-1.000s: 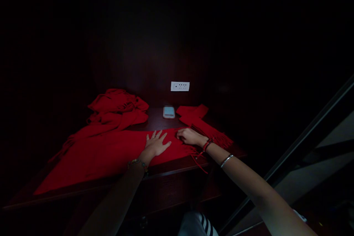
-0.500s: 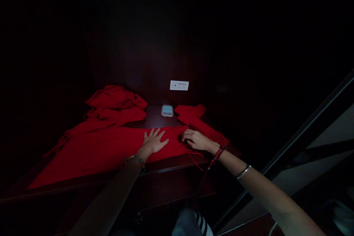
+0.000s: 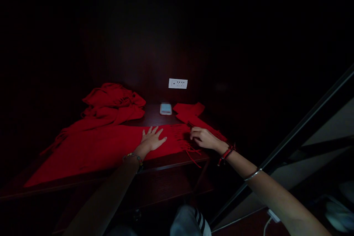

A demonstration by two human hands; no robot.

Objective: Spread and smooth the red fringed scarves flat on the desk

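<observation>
A long red scarf lies spread flat along a dark wooden table. My left hand rests palm down on it, fingers spread. My right hand sits at the scarf's fringed right end, fingers curled and touching the tassels; whether it grips them is unclear in the dim light.
A crumpled heap of red scarves lies at the back left. A folded red scarf lies at the back right. A small pale box stands by the wall under a white socket plate. A dark rail slants at the right.
My right hand has slid to the right along the scarf's end, off the cloth onto the fringe. My left hand has stayed flat on the scarf.
</observation>
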